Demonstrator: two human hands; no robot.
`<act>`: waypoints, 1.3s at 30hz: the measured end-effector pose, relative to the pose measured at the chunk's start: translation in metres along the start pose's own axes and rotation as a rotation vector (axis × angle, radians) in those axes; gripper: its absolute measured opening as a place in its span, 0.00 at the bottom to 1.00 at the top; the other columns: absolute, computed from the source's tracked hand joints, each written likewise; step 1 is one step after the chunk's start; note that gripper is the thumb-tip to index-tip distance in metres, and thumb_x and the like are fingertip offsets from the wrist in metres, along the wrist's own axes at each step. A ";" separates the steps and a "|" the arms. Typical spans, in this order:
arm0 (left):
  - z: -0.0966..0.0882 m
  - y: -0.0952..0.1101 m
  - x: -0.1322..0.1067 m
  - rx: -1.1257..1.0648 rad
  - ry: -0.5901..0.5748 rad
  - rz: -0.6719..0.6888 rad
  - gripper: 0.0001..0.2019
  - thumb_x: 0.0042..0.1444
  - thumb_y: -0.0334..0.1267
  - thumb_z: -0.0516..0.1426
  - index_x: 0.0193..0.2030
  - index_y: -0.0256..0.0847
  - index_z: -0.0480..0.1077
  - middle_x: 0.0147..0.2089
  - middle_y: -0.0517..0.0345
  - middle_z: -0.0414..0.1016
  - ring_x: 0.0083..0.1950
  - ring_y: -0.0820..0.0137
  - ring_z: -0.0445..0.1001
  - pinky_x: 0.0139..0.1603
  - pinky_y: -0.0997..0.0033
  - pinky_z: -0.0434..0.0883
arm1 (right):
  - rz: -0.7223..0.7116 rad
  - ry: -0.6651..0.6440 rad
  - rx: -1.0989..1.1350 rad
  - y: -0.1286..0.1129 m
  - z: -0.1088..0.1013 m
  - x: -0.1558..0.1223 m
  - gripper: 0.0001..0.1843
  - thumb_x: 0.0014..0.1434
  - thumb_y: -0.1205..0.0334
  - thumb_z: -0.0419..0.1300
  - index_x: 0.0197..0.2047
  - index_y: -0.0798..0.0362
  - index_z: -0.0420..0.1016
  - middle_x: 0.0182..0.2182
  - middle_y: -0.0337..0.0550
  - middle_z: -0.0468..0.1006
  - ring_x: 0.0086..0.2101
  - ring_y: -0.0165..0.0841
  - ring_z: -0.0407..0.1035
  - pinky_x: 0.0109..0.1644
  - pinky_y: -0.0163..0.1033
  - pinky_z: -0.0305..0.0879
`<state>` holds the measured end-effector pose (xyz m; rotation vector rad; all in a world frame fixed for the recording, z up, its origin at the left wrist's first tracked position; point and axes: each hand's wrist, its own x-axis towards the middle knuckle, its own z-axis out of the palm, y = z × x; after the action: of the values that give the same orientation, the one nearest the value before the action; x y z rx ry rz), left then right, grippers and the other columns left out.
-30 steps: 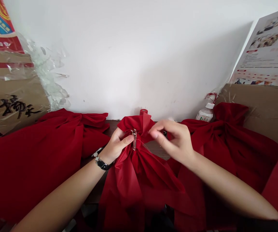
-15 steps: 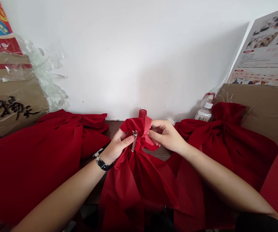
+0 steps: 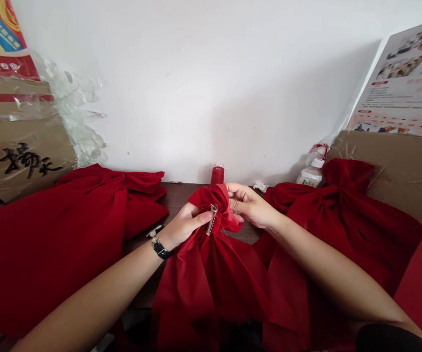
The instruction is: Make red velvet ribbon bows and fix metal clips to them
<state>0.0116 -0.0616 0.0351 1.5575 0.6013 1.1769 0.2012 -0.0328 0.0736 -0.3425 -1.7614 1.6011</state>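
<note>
A red fabric bow (image 3: 211, 264) with long hanging tails is held up between my two hands in the middle of the view. At its gathered centre sits a metal alligator clip (image 3: 212, 220), slanted. My left hand (image 3: 187, 225) closes on the bow's left side, its thumb reaching the clip and the other fingers behind the cloth. My right hand (image 3: 251, 205) pinches the right side of the gathered cloth; whether a needle is between the fingertips cannot be made out. Just behind stands a spool of red thread (image 3: 218, 174) with pins or needles upright in its top.
Red cloth (image 3: 68, 220) covers the left side; another large red bow (image 3: 339, 195) lies on the right. A white-capped bottle (image 3: 311, 173) stands behind that bow. A small hair clip (image 3: 176, 182) and a white scrap (image 3: 260, 187) lie by the wall. Cardboard (image 3: 20, 132) flanks the table.
The bow and my left hand have shifted slightly right and down in the view, with the bow's top loop lower, showing more of the spool. Both hands keep their hold.
</note>
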 end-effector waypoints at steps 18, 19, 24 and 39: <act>0.006 0.016 -0.002 0.340 0.090 0.102 0.15 0.53 0.48 0.61 0.22 0.40 0.70 0.18 0.60 0.68 0.37 0.61 0.74 0.37 0.68 0.70 | -0.211 0.547 0.034 -0.048 -0.060 -0.003 0.13 0.50 0.57 0.68 0.33 0.51 0.68 0.34 0.38 0.78 0.37 0.28 0.75 0.41 0.32 0.74; 0.006 0.016 -0.002 0.347 0.092 0.088 0.16 0.53 0.48 0.61 0.22 0.40 0.70 0.19 0.60 0.68 0.35 0.62 0.74 0.35 0.69 0.70 | -0.276 0.578 0.020 -0.057 -0.067 -0.006 0.11 0.52 0.57 0.66 0.33 0.51 0.68 0.35 0.38 0.79 0.39 0.28 0.75 0.45 0.34 0.74; 0.003 0.012 -0.002 0.372 0.109 0.030 0.16 0.54 0.50 0.60 0.28 0.36 0.72 0.25 0.59 0.73 0.30 0.68 0.71 0.31 0.72 0.67 | -0.523 0.682 -0.047 -0.096 -0.092 -0.030 0.08 0.60 0.64 0.56 0.28 0.49 0.70 0.40 0.39 0.80 0.45 0.29 0.74 0.51 0.36 0.71; -0.003 0.004 -0.002 0.416 0.150 -0.070 0.21 0.50 0.55 0.60 0.29 0.34 0.72 0.29 0.57 0.74 0.34 0.66 0.72 0.36 0.71 0.68 | -0.714 1.065 0.158 -0.163 -0.082 -0.086 0.21 0.65 0.72 0.43 0.23 0.55 0.65 0.14 0.29 0.62 0.12 0.18 0.42 0.14 0.29 0.41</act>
<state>0.0074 -0.0627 0.0379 1.7836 1.0437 1.1724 0.3590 -0.0568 0.1972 -0.3390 -0.7722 0.7617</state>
